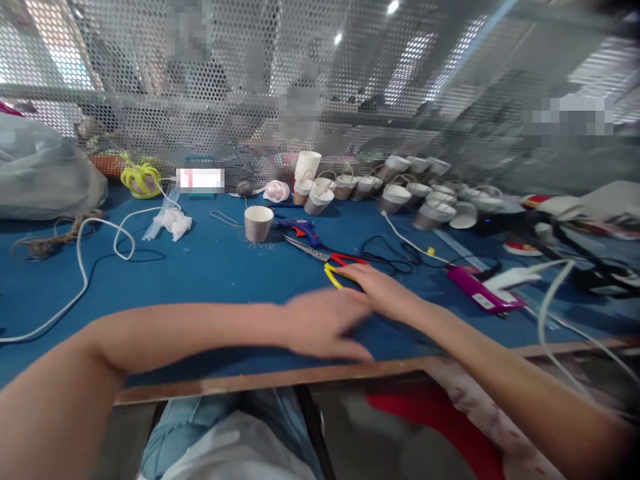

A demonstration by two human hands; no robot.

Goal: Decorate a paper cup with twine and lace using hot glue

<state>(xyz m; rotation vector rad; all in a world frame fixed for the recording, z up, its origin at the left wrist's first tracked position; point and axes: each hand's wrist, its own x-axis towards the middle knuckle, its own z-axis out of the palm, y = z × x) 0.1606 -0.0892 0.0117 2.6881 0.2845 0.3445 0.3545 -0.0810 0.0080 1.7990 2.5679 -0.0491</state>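
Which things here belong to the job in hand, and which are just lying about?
Likely in the job:
Scissors, at the right hand
Blue glue gun, beside them
Lone cup, near the glue gun
Cups with handles, perhaps

Seemingly just lying about:
Grey bag
Yellow object
Purple device

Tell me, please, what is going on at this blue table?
A person's right hand is at the handles of open scissors lying on the table. The left hand, blurred, is stretched across beside it; whether the hands touch is unclear. A single cup stands left of the blue glue gun, and many handled cups are grouped toward the back right.
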